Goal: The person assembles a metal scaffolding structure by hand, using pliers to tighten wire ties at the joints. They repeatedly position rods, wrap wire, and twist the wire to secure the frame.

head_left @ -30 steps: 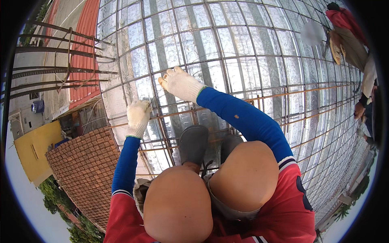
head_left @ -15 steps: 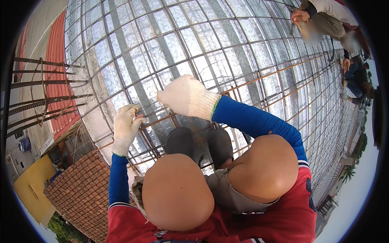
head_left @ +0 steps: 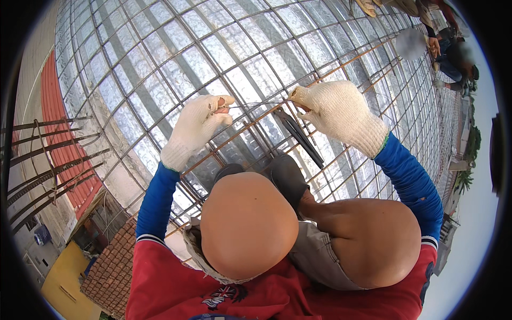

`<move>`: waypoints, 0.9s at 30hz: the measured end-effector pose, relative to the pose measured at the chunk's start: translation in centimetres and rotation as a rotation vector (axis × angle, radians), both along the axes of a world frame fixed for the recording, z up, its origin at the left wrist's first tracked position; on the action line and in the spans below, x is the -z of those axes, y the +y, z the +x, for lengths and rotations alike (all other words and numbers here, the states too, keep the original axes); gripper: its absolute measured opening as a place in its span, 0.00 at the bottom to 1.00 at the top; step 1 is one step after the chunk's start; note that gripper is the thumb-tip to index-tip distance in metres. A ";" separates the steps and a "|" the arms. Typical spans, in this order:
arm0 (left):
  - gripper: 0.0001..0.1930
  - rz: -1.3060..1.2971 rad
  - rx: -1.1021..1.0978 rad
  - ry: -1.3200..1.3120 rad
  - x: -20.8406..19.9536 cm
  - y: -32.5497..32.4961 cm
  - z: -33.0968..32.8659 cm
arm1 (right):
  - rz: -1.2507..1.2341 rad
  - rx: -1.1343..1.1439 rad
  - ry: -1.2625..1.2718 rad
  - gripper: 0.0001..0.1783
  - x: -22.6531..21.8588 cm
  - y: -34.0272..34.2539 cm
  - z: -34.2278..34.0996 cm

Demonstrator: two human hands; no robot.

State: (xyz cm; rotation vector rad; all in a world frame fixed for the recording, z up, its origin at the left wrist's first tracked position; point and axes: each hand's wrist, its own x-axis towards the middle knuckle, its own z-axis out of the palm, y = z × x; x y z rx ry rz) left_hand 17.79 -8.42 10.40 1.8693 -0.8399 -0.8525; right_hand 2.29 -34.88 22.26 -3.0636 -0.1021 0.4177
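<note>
My left hand, in a white knit glove with bare fingertips, pinches one end of a thin dark wire. The other end runs to my right hand, also gloved, whose thumb and fingers are closed on it. Between the hands the wire spans nearly level above the steel rebar mesh. Below it, close to my right hand, a pair of dark-handled pincers rests on the mesh, jaws pointing away from me. A rusty-brown bar crosses beneath both hands.
Shiny ribbed metal decking lies under the mesh. Several rebar ends stick out at the left, near a red roof and a brick-coloured tiled roof. Other people are at the far right. My shoes stand on the mesh.
My hands have moved apart, the right one swinging rightward. A wire now shows stretched between them, and the pincers have come into sight. The view has shifted somewhat.
</note>
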 end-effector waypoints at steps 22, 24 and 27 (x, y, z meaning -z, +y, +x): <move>0.22 0.217 0.278 0.571 -2.2 -12.1 3.0 | 0.333 0.390 0.036 0.19 1.2 -8.0 -5.6; 0.19 0.278 0.352 0.440 -2.8 -13.7 3.1 | 0.359 0.405 0.019 0.19 1.8 -8.9 -6.2; 0.14 0.339 0.459 0.319 -2.7 -15.5 3.1 | 0.449 0.447 0.019 0.20 3.5 -9.6 -7.5</move>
